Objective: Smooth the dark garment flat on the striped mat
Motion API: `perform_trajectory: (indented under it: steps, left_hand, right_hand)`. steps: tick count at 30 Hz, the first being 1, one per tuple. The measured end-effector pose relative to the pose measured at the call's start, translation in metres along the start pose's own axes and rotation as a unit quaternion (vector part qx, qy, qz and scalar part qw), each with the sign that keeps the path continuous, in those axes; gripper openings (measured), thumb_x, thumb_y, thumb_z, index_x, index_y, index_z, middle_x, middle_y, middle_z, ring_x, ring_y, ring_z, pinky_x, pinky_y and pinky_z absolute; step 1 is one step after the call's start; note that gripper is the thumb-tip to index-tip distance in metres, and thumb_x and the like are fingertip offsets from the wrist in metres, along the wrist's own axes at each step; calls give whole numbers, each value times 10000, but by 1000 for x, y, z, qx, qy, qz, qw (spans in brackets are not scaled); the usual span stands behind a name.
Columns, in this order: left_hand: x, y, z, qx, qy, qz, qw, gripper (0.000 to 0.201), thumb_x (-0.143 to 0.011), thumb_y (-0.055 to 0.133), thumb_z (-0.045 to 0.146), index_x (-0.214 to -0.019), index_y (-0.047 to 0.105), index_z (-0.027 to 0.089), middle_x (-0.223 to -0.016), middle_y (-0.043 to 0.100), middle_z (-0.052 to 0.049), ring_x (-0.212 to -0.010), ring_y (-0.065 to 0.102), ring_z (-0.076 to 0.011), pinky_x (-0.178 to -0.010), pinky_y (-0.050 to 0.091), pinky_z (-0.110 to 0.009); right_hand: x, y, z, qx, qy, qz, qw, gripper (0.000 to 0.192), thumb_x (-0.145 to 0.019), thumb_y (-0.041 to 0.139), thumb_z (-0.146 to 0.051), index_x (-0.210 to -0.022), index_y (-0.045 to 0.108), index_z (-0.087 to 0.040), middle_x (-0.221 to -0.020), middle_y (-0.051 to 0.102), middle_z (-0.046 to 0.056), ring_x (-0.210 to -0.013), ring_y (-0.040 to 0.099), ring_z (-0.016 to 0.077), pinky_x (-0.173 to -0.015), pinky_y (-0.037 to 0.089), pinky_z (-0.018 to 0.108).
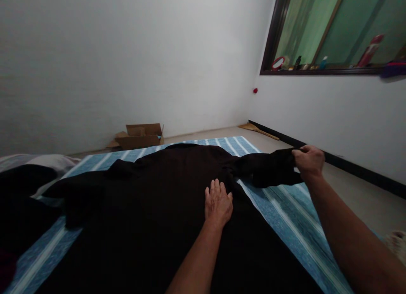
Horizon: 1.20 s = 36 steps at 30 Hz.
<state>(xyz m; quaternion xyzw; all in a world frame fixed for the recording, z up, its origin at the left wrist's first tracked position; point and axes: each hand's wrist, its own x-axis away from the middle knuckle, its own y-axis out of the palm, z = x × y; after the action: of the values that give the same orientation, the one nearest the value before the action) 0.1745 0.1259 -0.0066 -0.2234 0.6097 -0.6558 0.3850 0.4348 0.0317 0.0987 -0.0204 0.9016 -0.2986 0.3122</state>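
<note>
An open cardboard box sits on the floor by the far wall; what it holds cannot be made out. A black garment lies spread flat across a blue striped mat. The left hand rests palm down on the garment's middle, fingers together and flat. The right hand, arm stretched to the right, is clamped on the end of the garment's sleeve, pulled outward over the mat.

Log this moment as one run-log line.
left hand flat on black shirt | right hand pinching sleeve end | blue striped mat beneath
</note>
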Motion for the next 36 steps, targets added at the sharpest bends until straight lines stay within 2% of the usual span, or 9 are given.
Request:
perform_trajectory:
  steps: [2, 4, 7, 10, 15, 20, 23, 29, 36]
  left_hand:
    - [-1, 0, 0, 8, 2, -8, 1000, 535, -908, 300, 403, -1354, 394, 124, -1464, 279, -150, -1365, 196, -273, -1085, 176, -465]
    - [-2, 0, 0, 13, 8, -15, 1000, 536, -903, 310, 433, -1353, 399, 158, -1469, 269, -154, -1369, 178, -282, -1080, 168, -483]
    - [-2, 0, 1, 13, 18, -14, 1000, 535, -897, 322, 462, -1347, 408, 188, -1469, 264, -162, -1368, 174, -292, -1068, 171, -499]
    - [-1, 0, 1, 11, 26, -4, 1000, 526, -891, 337, 475, -1342, 414, 214, -1466, 273, -160, -1363, 184, -302, -1062, 173, -505]
    - [0, 1, 0, 10, 26, 0, 1000, 525, -890, 342, 483, -1352, 394, 240, -1460, 287, -156, -1359, 195, -306, -1058, 177, -507]
    - [-2, 0, 0, 6, 24, -10, 1000, 527, -890, 338, 488, -1355, 390, 245, -1464, 279, -156, -1361, 192, -301, -1054, 183, -509]
    - [-2, 0, 0, 9, 25, -16, 1000, 528, -889, 338, 488, -1355, 390, 245, -1464, 281, -151, -1360, 196, -301, -1053, 187, -511]
    - [-1, -1, 1, 13, 23, -13, 1000, 548, -881, 321, 537, -1345, 411, 259, -1465, 289, -126, -1361, 185, -309, -1055, 170, -521]
    - [-1, 0, 1, 38, 31, -25, 999, 585, -851, 303, 624, -1342, 409, 323, -1476, 271, -103, -1367, 149, -327, -1048, 147, -549]
  right_hand:
    - [-11, -3, 6, 11, -29, 115, 993, 205, -683, 522, -333, -709, 603, -147, -632, 575, 30, -612, 544, 176, -614, 445, 289]
    - [-12, -2, 11, 1, -24, 138, 990, 253, -706, 522, -348, -787, 625, -131, -717, 610, 53, -666, 558, 182, -665, 442, 292]
    - [7, 4, 18, 66, -52, -29, 996, 254, -755, 507, -324, -847, 634, -124, -787, 634, 76, -729, 582, 185, -683, 426, 273]
    - [38, 7, 15, 156, -117, -252, 948, 207, -754, 551, -314, -854, 643, -158, -815, 646, 69, -765, 597, 194, -654, 404, 261]
    - [81, 5, -22, 248, -187, -252, 917, 332, -851, 462, -388, -1111, 561, -207, -974, 641, 104, -850, 610, 244, -633, 397, 288]
    - [106, 33, -55, 205, -215, -392, 871, 437, -821, 528, -335, -1243, 469, -237, -987, 662, 90, -926, 616, 242, -714, 423, 292]
    - [111, 56, -57, 243, -188, -389, 868, 584, -807, 526, -273, -1344, 336, -148, -1015, 648, 156, -920, 625, 274, -711, 446, 332]
    - [87, 73, -58, 260, -176, -340, 886, 276, -869, 364, -185, -1028, 589, -164, -977, 653, 158, -912, 631, 265, -729, 452, 336]
    - [59, 87, -64, 217, -173, -298, 913, 377, -859, 357, -156, -1204, 509, -176, -1029, 639, 153, -974, 603, 270, -787, 426, 343]
